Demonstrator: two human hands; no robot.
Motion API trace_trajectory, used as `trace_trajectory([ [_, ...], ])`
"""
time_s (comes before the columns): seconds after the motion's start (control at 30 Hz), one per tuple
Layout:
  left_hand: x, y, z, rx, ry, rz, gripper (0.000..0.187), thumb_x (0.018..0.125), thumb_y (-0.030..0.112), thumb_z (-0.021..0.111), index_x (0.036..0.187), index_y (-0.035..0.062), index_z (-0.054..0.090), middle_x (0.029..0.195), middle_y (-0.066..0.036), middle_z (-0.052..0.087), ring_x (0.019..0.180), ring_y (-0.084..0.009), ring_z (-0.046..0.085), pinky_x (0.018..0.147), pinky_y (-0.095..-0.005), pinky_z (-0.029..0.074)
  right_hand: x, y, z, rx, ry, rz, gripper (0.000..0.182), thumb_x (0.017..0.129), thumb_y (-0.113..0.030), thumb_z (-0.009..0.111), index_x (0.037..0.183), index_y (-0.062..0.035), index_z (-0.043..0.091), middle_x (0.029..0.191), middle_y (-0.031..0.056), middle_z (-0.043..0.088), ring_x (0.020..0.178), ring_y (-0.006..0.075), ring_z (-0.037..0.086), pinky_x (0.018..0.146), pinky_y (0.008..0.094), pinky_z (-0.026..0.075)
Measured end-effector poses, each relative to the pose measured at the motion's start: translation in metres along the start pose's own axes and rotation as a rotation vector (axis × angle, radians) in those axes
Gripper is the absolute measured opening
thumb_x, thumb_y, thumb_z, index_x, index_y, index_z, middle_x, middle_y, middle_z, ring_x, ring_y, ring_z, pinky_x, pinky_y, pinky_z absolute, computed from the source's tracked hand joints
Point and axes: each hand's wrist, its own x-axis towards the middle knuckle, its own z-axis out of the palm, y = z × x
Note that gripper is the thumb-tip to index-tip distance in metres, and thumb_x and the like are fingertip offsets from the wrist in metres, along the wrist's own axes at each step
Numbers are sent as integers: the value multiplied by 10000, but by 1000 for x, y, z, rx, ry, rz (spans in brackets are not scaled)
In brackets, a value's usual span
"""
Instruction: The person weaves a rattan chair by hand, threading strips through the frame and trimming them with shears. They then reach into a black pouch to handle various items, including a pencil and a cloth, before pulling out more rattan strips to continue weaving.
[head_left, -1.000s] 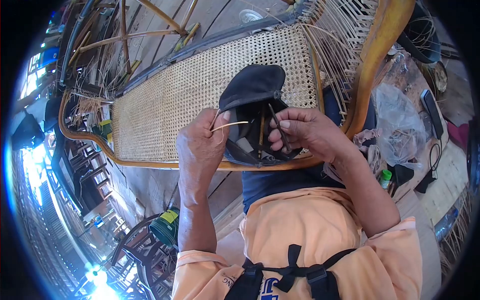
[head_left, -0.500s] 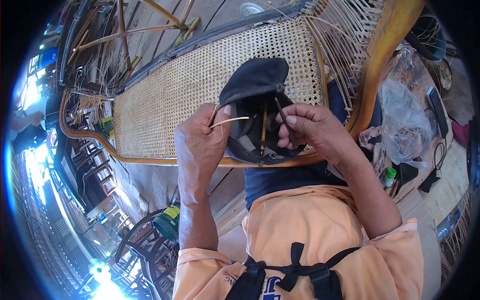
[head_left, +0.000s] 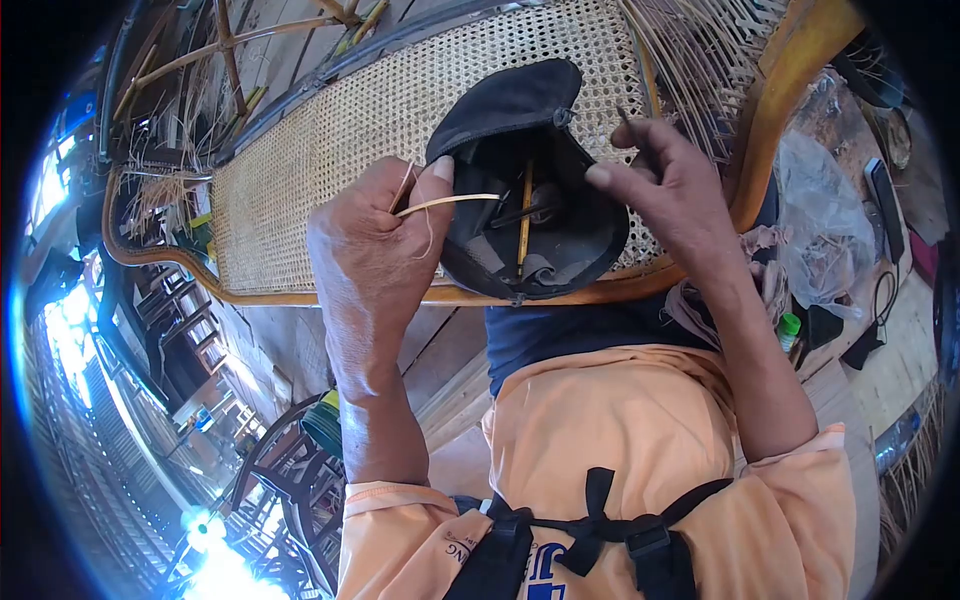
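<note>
An unzipped black fabric pouch (head_left: 505,95) lies with its lid raised on a woven cane panel (head_left: 330,160). My left hand (head_left: 385,225) is closed at its left rim, pinching it together with a pale cane strip (head_left: 450,200) that sticks out over the opening. Inside the pouch are a yellow pencil (head_left: 525,225) and a dark thin rod (head_left: 515,214) crossing it. My right hand (head_left: 685,190) is at the right rim, thumb beside the pouch edge and fingers curled. A dark thin pointed tool (head_left: 623,120) shows at its fingertips; the rest is hidden.
A curved wooden frame (head_left: 775,110) borders the panel, with loose cane strands (head_left: 690,70) at the upper right. On the right are a clear plastic bag (head_left: 825,220), a phone (head_left: 884,205) and a green-capped bottle (head_left: 789,328). Chair frames (head_left: 285,490) stand at the lower left.
My right hand has drawn out of the pouch opening, up and to the right. More of the pouch's inside now shows. My left hand keeps its grip on the cane strip and rim.
</note>
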Motion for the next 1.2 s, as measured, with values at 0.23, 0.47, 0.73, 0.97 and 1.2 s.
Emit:
trace_trajectory([
  [0.23,-9,5,-7,62,-97,12,281,807,203,684,642,3,575,479,-61,447,446,-99,392,429,-283,348,-9,28,16,93,-109,64,328,801,-233,670,947,50,593,753,112,614,696,165,581,660,302,468],
  [0.47,-14,9,-8,54,-129,-25,270,810,210,688,666,2,596,500,-66,475,446,-106,418,433,-280,359,-19,20,10,422,-231,202,239,806,-107,656,974,48,586,804,48,614,723,81,553,661,239,465],
  [0.73,-12,16,-10,123,-199,-70,218,838,179,665,729,-6,625,575,-5,546,552,-57,476,506,-236,381,-11,32,17,378,-48,103,388,786,-157,696,1092,22,537,869,86,620,741,121,574,688,263,480],
  [0.97,-16,5,-17,115,-142,32,187,807,138,683,698,2,613,515,-62,508,455,-103,448,448,-269,366,-2,7,25,-160,29,-10,484,714,-342,758,996,-21,532,851,210,635,877,394,619,747,441,475],
  [1.2,-14,-6,-26,65,-98,-72,181,818,118,670,697,2,605,532,-32,509,498,-79,442,470,-251,363,11,7,24,145,-249,13,415,733,-257,737,985,15,550,835,173,635,793,301,632,734,370,472],
])
